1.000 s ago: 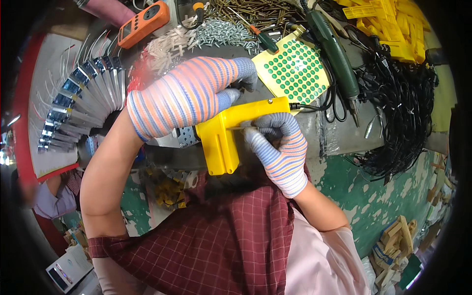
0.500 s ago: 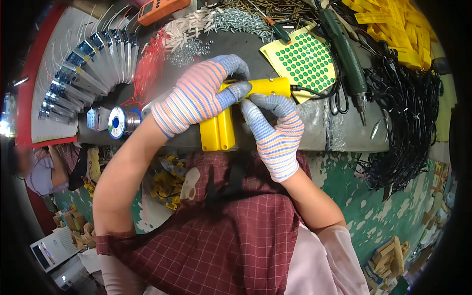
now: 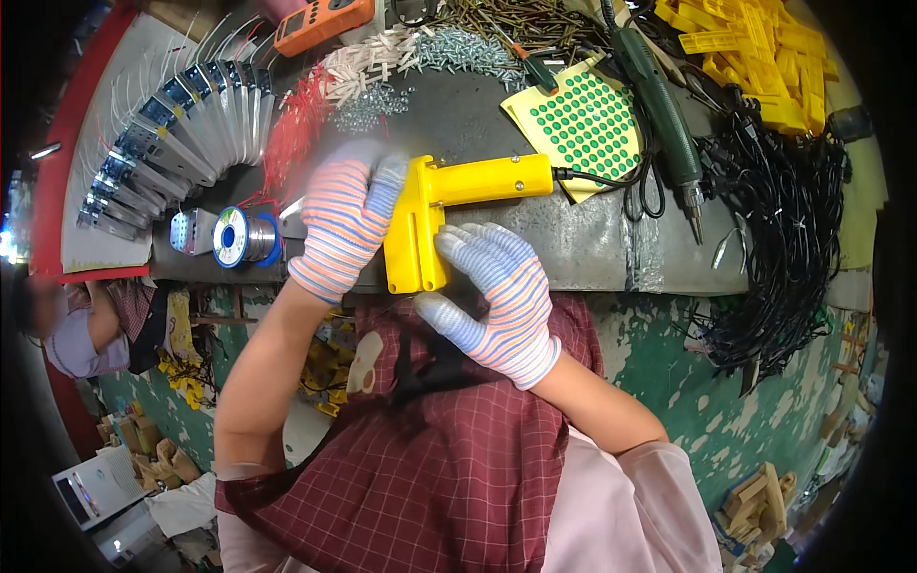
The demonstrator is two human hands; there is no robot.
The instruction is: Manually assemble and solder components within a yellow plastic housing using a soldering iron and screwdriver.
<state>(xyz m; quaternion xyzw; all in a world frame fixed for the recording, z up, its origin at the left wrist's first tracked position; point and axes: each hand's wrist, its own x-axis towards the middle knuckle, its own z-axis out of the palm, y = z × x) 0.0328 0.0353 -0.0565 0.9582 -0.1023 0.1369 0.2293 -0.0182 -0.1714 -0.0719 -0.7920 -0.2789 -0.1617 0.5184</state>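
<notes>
A yellow pistol-shaped plastic casing (image 3: pixel 413 229) lies at the front edge of the dark bench. Its handle points right, shows small screws, and has a black cord (image 3: pixel 597 178) at the end. Both my hands wear striped knit gloves. My left hand (image 3: pixel 339 220) is at the casing's left side, its thumb along the edge; the other fingers are smeared by motion. My right hand (image 3: pixel 501 301) is below the handle with fingers stretched and thumb apart, the fingertips close to the casing's lower right side. Whether they touch it I cannot tell.
A solder spool (image 3: pixel 231 237) and a row of metal parts with wires (image 3: pixel 158 143) sit left. Behind are small screws (image 3: pixel 463 50) and red wires (image 3: pixel 294 129). To the right are a green sticker sheet (image 3: pixel 585 124), a green electric screwdriver (image 3: pixel 664 115), black cords (image 3: pixel 788 220) and yellow casings (image 3: pixel 764 57).
My left hand has come off the handle and moved left and down. My right hand has left the handle, dropped lower and spread its fingers. The casing has shifted slightly left.
</notes>
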